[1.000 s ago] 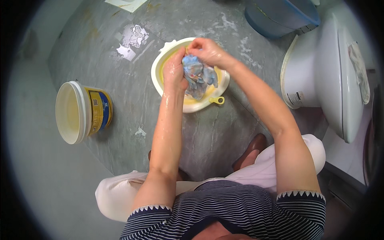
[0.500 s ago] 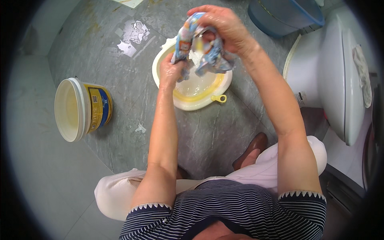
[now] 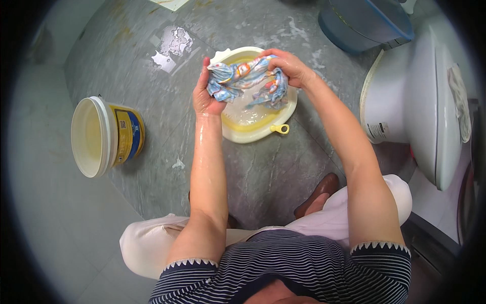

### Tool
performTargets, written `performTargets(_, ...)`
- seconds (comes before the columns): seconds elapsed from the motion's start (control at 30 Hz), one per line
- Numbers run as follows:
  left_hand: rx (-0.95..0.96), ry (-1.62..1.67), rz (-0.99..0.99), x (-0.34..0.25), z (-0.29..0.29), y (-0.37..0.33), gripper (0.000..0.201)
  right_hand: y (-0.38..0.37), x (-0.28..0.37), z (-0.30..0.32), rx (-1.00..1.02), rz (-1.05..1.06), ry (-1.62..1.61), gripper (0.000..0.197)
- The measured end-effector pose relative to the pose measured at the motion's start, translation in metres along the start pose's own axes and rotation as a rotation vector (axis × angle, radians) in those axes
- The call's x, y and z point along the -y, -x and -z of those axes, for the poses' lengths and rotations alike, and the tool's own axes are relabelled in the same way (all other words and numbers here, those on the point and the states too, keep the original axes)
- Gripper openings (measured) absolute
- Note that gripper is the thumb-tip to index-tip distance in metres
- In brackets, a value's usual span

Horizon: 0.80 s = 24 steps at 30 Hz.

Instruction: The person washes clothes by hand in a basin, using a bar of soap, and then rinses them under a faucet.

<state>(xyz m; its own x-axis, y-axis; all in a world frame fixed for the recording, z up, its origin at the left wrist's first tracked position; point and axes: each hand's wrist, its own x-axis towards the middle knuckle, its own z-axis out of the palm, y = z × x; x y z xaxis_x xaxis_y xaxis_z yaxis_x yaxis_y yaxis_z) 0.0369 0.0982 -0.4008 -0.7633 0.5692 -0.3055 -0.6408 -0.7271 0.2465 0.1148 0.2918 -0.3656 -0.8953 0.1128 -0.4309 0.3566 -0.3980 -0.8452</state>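
Cloth, blue-patterned, bunched: held over the basin, one part hanging from the right. Left hand curled round its left end; right hand closed on its right. Basin, white and yellow, on grey floor. Bucket, yellow-labelled, left; blue tub, upper right.

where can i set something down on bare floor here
Bare floor between the yellow-labelled bucket and left forearm, save a small white mark, and between the basin and right shoe. Crowded over the basin, where left hand and right hand hold the patterned cloth, and upper right, by the blue tub and white fixture.
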Motion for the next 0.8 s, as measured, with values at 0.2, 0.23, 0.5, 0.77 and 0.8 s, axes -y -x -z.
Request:
performTargets(0.2, -0.122, -0.188, -0.147, 0.039, 0.015, 0.034, 0.026, 0.019, -0.055, -0.109, -0.156, 0.734, 1.198, 0.016)
performTargets(0.23, -0.211, -0.165, -0.049, 0.049, 0.009, 0.034, 0.023, 0.015, -0.055, -0.103, -0.202, 0.759, 1.164, 0.017)
performTargets(0.5, 0.407, -0.004, 0.177, 0.037, 0.087, 0.009, 0.019, 0.008, -0.076, -0.107, -0.224, 0.527, 1.292, 0.025)
performTargets(0.77, -0.292, -1.064, 0.06, 0.024, 0.025, -0.001, 0.047, -0.038, -0.095, 0.005, -0.485, 0.261, 1.188, 0.023)
performTargets(0.8, -0.267, -1.568, -0.167, 0.018, 0.038, 0.001, 0.048, -0.036, -0.105, -0.006, -0.426, 0.32, 1.328, 0.024)
